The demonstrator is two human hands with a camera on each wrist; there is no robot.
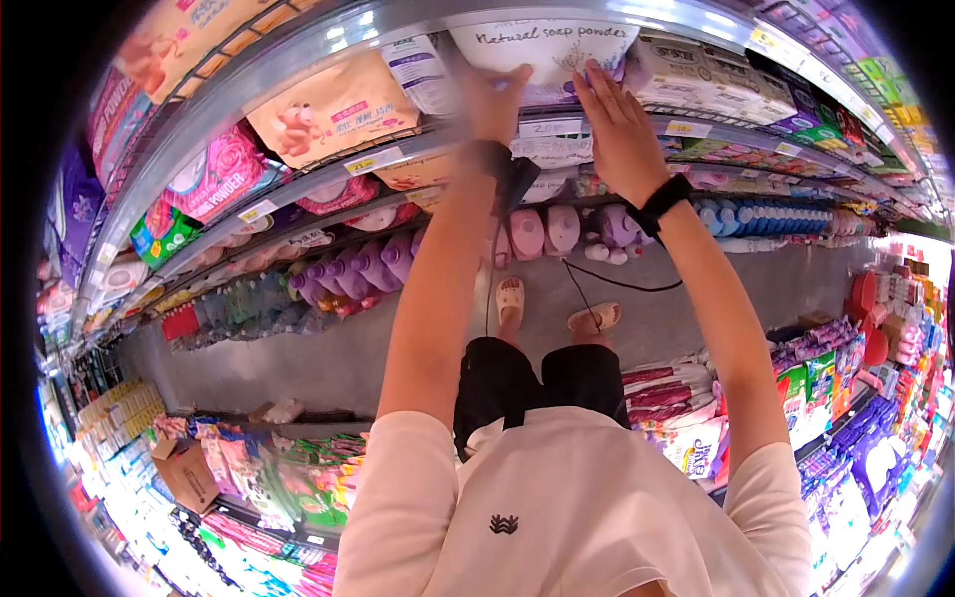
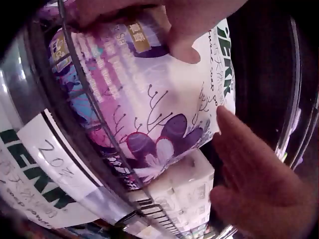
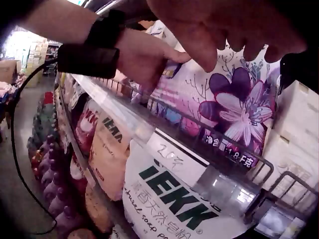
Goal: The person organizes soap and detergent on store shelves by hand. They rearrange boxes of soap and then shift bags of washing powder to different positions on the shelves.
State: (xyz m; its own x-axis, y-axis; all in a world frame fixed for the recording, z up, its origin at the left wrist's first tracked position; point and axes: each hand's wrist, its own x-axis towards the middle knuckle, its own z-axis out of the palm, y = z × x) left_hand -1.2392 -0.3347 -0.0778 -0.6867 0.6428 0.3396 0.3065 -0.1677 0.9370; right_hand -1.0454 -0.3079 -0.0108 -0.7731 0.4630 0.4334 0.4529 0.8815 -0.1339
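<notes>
A white and purple bag of soap powder [image 1: 547, 45] stands in a wire-fronted shelf, with purple flowers [image 3: 241, 107] printed on its front. My left hand [image 1: 492, 99] grips the bag's left side; its thumb [image 2: 187, 50] lies across the printed front, and the other fingers are mostly hidden. On the opposite side, my right hand [image 1: 622, 129] reaches up with fingers nearly straight, fingertips right at the bag's edge. Its thumb stands apart from the bag in the left wrist view. Both wrists wear black bands.
A low wire fence [image 3: 259, 172] and a price label [image 3: 177, 154] run along the shelf edge. White boxed packs [image 1: 711, 75] stand right of the bag, an orange bag [image 1: 333, 109] further left. More soap powder bags [image 3: 174, 199] fill the shelf below. A black cable [image 1: 627, 282] hangs near the legs.
</notes>
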